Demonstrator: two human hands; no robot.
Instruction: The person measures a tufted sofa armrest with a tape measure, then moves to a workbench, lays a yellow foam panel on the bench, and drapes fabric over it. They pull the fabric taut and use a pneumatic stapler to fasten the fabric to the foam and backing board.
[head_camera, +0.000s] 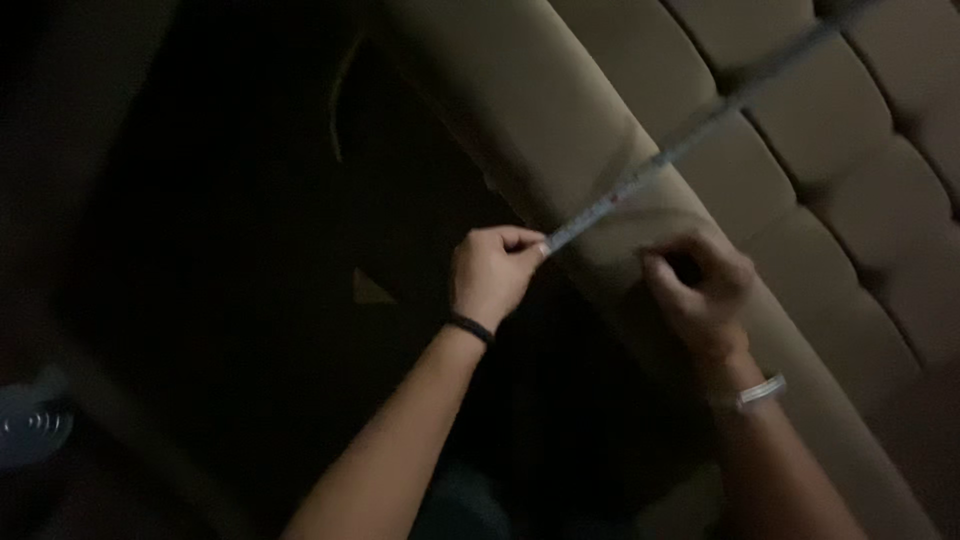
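Pinching tape measure (640, 180) end: left hand (492, 272); right hand (700, 285) curled, grasp unclear, on sofa (560, 110).

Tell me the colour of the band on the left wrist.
Black band, seen in the head view.

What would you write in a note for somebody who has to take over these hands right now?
Left hand: fingers pinched shut on the near end of the measuring tape, at the front edge of the padded cushion.
Right hand: fingers curled and resting on the cushion's rounded edge just beside the tape; the dim light hides whether they grip anything.
Tape: stretched straight from the left hand up and across the tufted upholstery toward the top right, where its far end leaves the picture.
Done: tape laid taut over the cushion.
Left: reading the mark; nothing is written down in view.
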